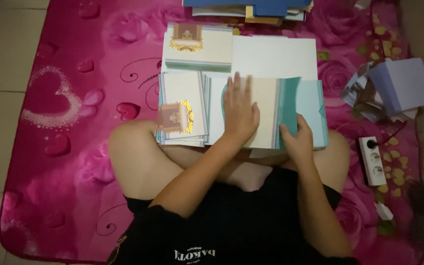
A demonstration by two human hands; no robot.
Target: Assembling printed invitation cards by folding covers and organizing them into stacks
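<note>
Pink rose-patterned carpet lay under my crossed legs. My left hand pressed flat, fingers spread, on the cream card across my knees, while my right hand pinched its teal flap, half turned over; this card looked only partly folded. Two piles of finished-looking cards lay by: one stack beside my left hand, another beyond it. One white sheet lay above, and one power strip off to my right.

Bare pink rug lies open to the left, while card stacks ahead, a loose paper pile and a power strip (both right) crowd the rest.
</note>
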